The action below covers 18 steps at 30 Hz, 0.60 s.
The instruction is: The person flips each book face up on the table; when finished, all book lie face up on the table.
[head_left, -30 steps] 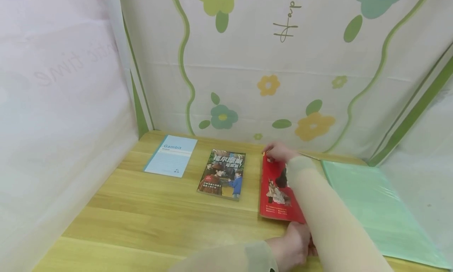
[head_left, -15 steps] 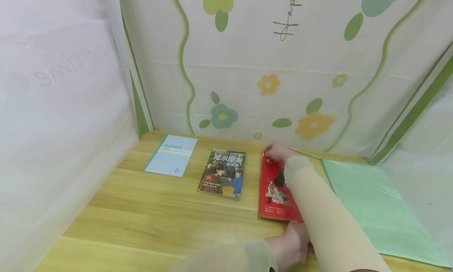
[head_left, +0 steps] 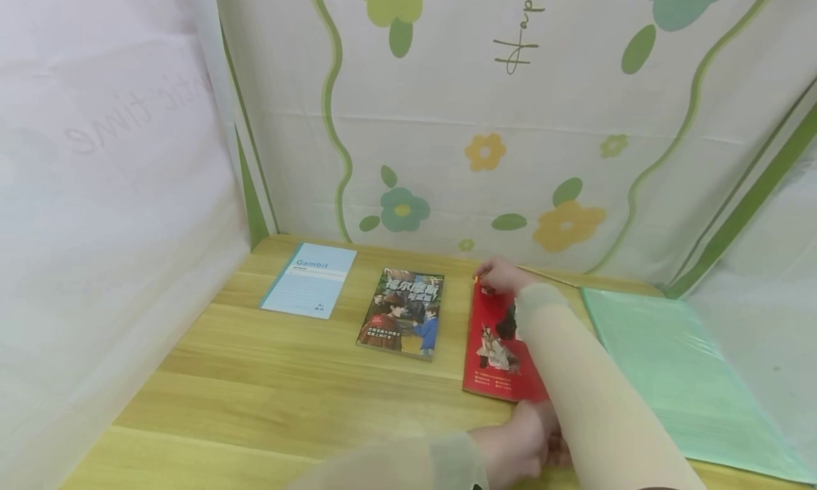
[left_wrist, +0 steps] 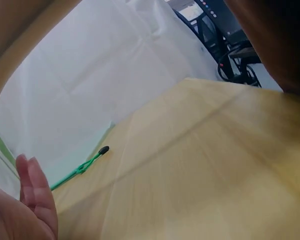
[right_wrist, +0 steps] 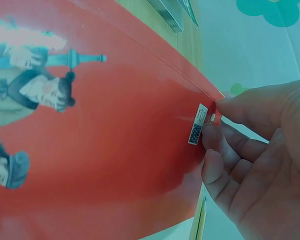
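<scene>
A red book [head_left: 488, 362] with illustrated figures on its cover lies on the right half of the wooden table, partly hidden by my right forearm. My right hand [head_left: 504, 275] pinches its top corner; in the right wrist view thumb and fingertips meet at the red cover [right_wrist: 115, 120] beside a small barcode label. At the book's bottom edge is my left hand [head_left: 520, 440], its fingers partly hidden behind the right sleeve. In the left wrist view the fingers [left_wrist: 37, 192] look extended, with nothing between them. Whether this hand touches the book I cannot tell.
A comic-style book [head_left: 402, 313] lies left of the red one, and a pale blue notebook [head_left: 309, 281] farther left. A mint-green flat folder [head_left: 676, 376] covers the right side. A green cord [left_wrist: 82, 169] with a black tip shows near it. Patterned cloth walls [head_left: 447, 121] surround the table.
The red book's lower end has shifted slightly left and turned a little. My left hand has moved slightly left, showing more of its fingers. The right hand keeps its place at the top corner.
</scene>
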Each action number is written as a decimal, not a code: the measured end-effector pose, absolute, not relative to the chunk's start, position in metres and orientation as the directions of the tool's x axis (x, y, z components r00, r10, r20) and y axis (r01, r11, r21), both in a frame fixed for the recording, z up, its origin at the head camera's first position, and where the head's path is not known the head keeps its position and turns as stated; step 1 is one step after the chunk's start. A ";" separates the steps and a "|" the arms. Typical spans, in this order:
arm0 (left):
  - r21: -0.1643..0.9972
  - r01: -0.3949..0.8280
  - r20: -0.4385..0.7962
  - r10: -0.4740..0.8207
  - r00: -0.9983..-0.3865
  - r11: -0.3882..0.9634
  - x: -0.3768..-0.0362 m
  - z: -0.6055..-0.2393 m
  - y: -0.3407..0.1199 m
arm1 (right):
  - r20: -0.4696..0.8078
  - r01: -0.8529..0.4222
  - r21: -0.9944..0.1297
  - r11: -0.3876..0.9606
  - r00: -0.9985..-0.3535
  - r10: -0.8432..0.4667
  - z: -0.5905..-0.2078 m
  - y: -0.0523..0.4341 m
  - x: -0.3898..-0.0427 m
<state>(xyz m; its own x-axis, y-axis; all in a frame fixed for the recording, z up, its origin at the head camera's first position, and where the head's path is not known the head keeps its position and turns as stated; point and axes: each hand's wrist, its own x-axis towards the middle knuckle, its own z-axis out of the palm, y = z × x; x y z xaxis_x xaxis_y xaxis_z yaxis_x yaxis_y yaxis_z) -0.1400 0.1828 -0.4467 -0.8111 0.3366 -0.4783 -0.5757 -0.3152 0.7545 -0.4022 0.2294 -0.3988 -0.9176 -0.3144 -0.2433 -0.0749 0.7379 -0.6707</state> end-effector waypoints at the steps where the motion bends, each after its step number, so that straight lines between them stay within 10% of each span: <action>1: 0.756 -0.576 -0.478 0.341 -0.810 -0.310 -0.140 -0.447 0.182 | -0.241 -0.076 -0.673 0.736 -0.918 -0.316 -0.399 0.230 -0.402; 18: 0.733 -0.646 -0.452 0.559 -0.695 -0.211 -0.149 -0.450 0.163 | -0.249 -0.075 -0.676 0.733 -0.913 -0.323 -0.406 0.230 -0.402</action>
<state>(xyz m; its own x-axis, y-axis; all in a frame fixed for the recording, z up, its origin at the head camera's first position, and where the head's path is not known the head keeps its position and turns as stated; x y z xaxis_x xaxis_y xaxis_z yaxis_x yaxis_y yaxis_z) -0.1486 0.1634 -0.4500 -0.6951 0.5588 -0.4523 -0.6465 -0.2105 0.7333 -0.4024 0.2305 -0.4061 -0.9132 -0.3226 -0.2489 -0.0746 0.7329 -0.6762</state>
